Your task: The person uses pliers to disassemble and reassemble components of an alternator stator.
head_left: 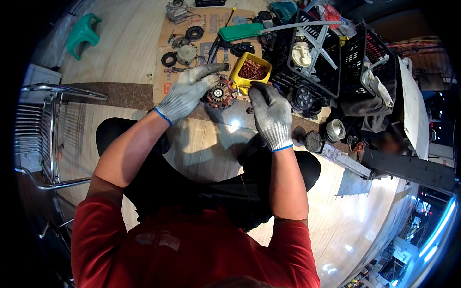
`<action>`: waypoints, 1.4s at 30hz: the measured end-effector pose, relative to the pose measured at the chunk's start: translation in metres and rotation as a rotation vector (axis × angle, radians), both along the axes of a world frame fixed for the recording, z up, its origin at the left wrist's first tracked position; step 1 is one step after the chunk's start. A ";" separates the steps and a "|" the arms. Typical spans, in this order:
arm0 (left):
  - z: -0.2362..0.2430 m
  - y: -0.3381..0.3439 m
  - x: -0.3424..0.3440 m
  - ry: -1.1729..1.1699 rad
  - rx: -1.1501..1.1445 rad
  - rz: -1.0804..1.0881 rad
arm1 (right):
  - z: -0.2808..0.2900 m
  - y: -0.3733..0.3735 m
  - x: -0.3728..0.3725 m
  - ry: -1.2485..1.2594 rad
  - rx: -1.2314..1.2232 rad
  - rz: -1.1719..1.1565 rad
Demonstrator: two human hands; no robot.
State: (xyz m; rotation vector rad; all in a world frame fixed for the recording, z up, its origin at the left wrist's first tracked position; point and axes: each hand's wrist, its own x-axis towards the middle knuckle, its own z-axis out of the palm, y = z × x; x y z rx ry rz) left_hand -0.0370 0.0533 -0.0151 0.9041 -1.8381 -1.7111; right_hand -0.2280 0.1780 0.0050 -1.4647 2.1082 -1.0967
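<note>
Plainly, the work sits just beyond the seated person's dark-trousered knees, in front of the red short-sleeved shirt. The right hand, in a grey-white knitted glove with a blue cuff, has its fingers partly curled, their darkened tips at the near right edge of the tub ahead; whether they grip it or only touch it, I cannot tell. The left hand, gloved alike, is loosely open, its fingers reaching to the right, the farthest held nearly straight. It is at the left edge of the round motor part with a metal bearing centre and reddish windings; contact there is unclear.

That part lies between the 2 hands. It will probably feel dense, hard and heavy for its size, so the solid outer rim should be a safer hold than the windings, which could get nicked. Just past it, to the right, is the square yellow plastic tub, holding many small copper-coloured pieces. The tub itself is likely light and slightly flexible, best steadied by 2 opposite walls, since the loose pieces could spill.

Farther off, 2 black rubber-like rings lie on flattened brown cardboard.
</note>
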 end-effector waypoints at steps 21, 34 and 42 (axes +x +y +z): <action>-0.002 -0.001 -0.001 0.209 0.193 0.006 | 0.003 0.003 0.018 -0.253 0.214 0.203; 0.001 -0.003 0.001 0.242 0.281 0.003 | 0.014 0.003 0.021 -0.255 0.214 0.162; -0.003 0.002 -0.001 0.472 0.511 0.022 | 0.004 0.001 0.022 -0.560 0.094 0.059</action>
